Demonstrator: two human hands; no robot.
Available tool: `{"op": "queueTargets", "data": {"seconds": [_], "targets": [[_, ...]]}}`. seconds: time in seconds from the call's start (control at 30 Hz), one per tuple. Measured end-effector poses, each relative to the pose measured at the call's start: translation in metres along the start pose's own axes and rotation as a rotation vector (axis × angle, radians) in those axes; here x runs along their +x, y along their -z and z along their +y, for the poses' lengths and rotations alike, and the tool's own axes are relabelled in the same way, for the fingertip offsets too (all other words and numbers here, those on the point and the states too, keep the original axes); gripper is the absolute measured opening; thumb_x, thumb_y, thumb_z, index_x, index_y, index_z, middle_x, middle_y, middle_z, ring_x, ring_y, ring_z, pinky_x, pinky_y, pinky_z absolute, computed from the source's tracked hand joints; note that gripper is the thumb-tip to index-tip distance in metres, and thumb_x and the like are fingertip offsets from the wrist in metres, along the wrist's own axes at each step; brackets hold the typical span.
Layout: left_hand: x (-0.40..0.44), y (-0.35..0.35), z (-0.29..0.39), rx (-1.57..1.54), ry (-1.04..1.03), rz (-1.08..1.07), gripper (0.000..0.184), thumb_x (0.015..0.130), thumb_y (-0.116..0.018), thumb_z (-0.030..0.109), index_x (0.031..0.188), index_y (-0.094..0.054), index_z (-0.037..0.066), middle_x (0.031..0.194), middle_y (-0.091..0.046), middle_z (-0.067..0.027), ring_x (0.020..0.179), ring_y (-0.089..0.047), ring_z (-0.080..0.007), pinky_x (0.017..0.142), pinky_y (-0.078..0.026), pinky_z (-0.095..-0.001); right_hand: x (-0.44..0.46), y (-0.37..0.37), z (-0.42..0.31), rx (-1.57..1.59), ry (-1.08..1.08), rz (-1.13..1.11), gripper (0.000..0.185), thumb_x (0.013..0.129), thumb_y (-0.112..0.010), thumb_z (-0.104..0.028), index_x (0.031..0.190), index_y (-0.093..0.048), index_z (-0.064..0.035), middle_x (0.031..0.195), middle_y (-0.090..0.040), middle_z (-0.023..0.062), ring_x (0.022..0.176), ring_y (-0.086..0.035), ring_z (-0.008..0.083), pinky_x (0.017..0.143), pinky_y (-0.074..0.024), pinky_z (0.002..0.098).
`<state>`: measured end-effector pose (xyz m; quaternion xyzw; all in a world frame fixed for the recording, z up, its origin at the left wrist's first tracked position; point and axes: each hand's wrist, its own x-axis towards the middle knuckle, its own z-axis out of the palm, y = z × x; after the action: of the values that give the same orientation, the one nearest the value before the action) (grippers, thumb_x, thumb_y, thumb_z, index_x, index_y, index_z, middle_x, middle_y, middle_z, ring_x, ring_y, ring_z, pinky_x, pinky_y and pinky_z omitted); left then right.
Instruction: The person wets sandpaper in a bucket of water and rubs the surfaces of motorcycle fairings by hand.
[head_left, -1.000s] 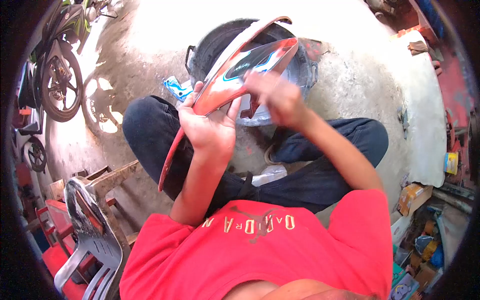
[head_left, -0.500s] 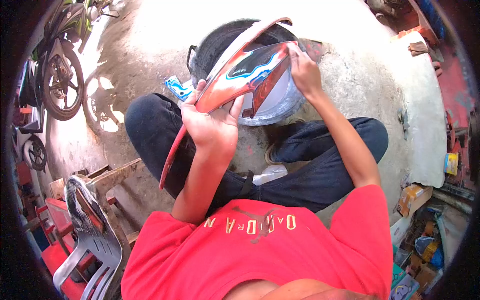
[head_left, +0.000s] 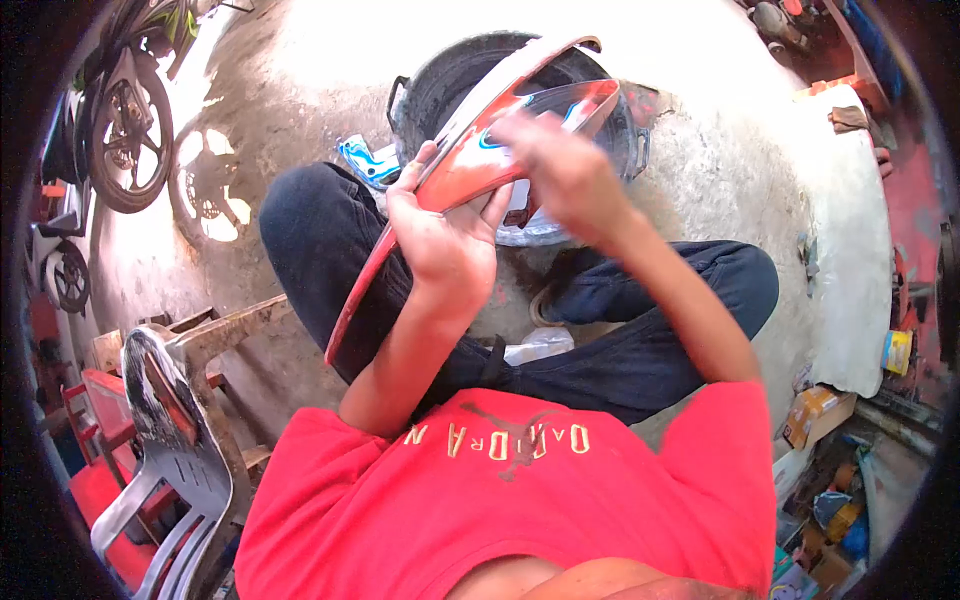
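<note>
A glossy red-orange motorcycle fairing panel (head_left: pixel 462 172) with blue and white graphics is tilted over a dark basin (head_left: pixel 425 95). My left hand (head_left: pixel 445 235) holds its lower end from beneath, thumb at the left edge and fingers at the other side. A long curved red strip (head_left: pixel 362 293) runs along the panel's left edge and past my wrist; whether the two are joined I cannot tell. My right hand (head_left: pixel 575 180) is over the middle of the panel, smeared by motion, its fingers unclear. Beside the basin lies a small blue-and-white piece (head_left: pixel 365 160).
Parked motorcycles show a front wheel (head_left: pixel 130 140) at the upper left. A worn grey plastic chair (head_left: pixel 190 470) and a wooden frame (head_left: pixel 235 325) stand at the lower left. At the right are a pale slab (head_left: pixel 845 260), a cardboard box (head_left: pixel 815 415) and assorted clutter.
My right hand has left the panel's upper right tip and moved left and down over its middle. My left hand keeps its grip; the panel has shifted slightly right in view.
</note>
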<state>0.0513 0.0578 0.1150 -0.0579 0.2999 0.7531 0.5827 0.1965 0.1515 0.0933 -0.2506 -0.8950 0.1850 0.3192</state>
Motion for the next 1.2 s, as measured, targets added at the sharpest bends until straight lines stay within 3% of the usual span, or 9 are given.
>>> {"op": "queueTargets", "data": {"seconds": [0.13,0.23,0.4,0.6,0.73,0.8,0.93,1.13,1.2], "targets": [[0.005,0.005,-0.006,-0.019,-0.026,-0.086,0.045,0.106,-0.029,0.041,0.13,-0.047,0.008,0.125,-0.062,-0.0167,0.11,-0.063,-0.0297,0.097,-0.051,-0.0465,0.009,0.006,-0.016,0.021,0.311,-0.106,0.043,0.088,-0.062,-0.006,0.131,-0.063,-0.0079,0.136,-0.063,0.0142,0.125,-0.061,0.0316,0.111,-0.0427,0.0496],[-0.012,-0.018,-0.007,0.113,-0.012,0.048,0.047,0.106,-0.028,0.044,0.13,-0.047,0.009,0.124,-0.062,-0.0148,0.112,-0.062,-0.0293,0.097,-0.05,-0.0461,0.02,0.014,0.024,-0.209,0.141,-0.084,0.045,0.088,-0.06,-0.007,0.132,-0.06,-0.0024,0.132,-0.065,0.0172,0.122,-0.063,0.0343,0.106,-0.0469,0.0465],[0.002,-0.005,-0.013,0.105,-0.111,0.031,0.048,0.106,-0.028,0.046,0.131,-0.046,0.01,0.123,-0.063,-0.0131,0.114,-0.061,-0.0297,0.097,-0.051,-0.0468,0.002,0.003,-0.048,0.12,0.28,-0.079,0.037,0.094,-0.056,-0.008,0.129,-0.063,-0.0042,0.133,-0.065,0.0173,0.126,-0.061,0.0328,0.109,-0.0449,0.0469],[-0.014,-0.018,-0.015,0.11,-0.039,0.038,0.052,0.105,-0.029,0.053,0.127,-0.05,0.01,0.124,-0.063,-0.0141,0.115,-0.062,-0.0301,0.096,-0.051,-0.0473,0.008,0.011,0.028,-0.319,0.144,-0.005,0.044,0.081,-0.068,-0.015,0.122,-0.061,0.0004,0.125,-0.067,0.0177,0.112,-0.065,0.0357,0.095,-0.0541,0.0436],[-0.001,-0.006,-0.02,0.103,-0.135,0.031,0.053,0.105,-0.028,0.053,0.127,-0.051,0.011,0.126,-0.062,-0.0139,0.115,-0.062,-0.0298,0.098,-0.05,-0.0481,-0.002,0.003,-0.053,0.091,0.287,-0.019,0.033,0.092,-0.058,-0.01,0.123,-0.065,-0.0012,0.128,-0.067,0.0174,0.123,-0.063,0.0319,0.106,-0.048,0.0461],[-0.007,-0.008,-0.019,0.039,-0.091,-0.049,0.053,0.105,-0.029,0.053,0.127,-0.051,0.01,0.125,-0.061,-0.0138,0.115,-0.062,-0.0306,0.099,-0.049,-0.0475,0.001,0.002,-0.018,-0.012,0.289,-0.004,0.032,0.093,-0.058,-0.01,0.123,-0.065,-0.0019,0.127,-0.068,0.017,0.12,-0.064,0.0326,0.103,-0.0504,0.045],[-0.017,-0.02,-0.019,0.113,-0.064,0.013,0.054,0.105,-0.03,0.054,0.129,-0.05,0.01,0.126,-0.061,-0.0134,0.114,-0.062,-0.0314,0.101,-0.048,-0.0493,0.011,0.016,0.016,-0.216,-0.072,0.009,0.033,0.094,-0.055,-0.007,0.126,-0.063,-0.0017,0.124,-0.068,0.0183,0.115,-0.066,0.0346,0.096,-0.0536,0.0421],[-0.001,0.0,-0.025,0.132,-0.158,-0.059,0.058,0.103,-0.035,0.058,0.129,-0.048,0.009,0.125,-0.062,-0.0161,0.117,-0.061,-0.0341,0.099,-0.049,-0.0558,-0.003,0.009,-0.029,0.074,0.33,-0.012,0.035,0.091,-0.058,-0.007,0.125,-0.065,-0.0008,0.124,-0.068,0.0174,0.118,-0.065,0.0347,0.102,-0.0516,0.0458],[-0.009,-0.015,-0.024,0.089,-0.102,-0.076,0.059,0.103,-0.035,0.059,0.13,-0.048,0.008,0.126,-0.062,-0.0171,0.118,-0.06,-0.0348,0.099,-0.049,-0.0547,0.006,0.017,0.004,-0.105,0.107,0.076,0.026,0.09,-0.06,-0.013,0.113,-0.067,-0.0041,0.114,-0.071,0.0155,0.103,-0.069,0.0326,0.088,-0.0562,0.0419]]}}
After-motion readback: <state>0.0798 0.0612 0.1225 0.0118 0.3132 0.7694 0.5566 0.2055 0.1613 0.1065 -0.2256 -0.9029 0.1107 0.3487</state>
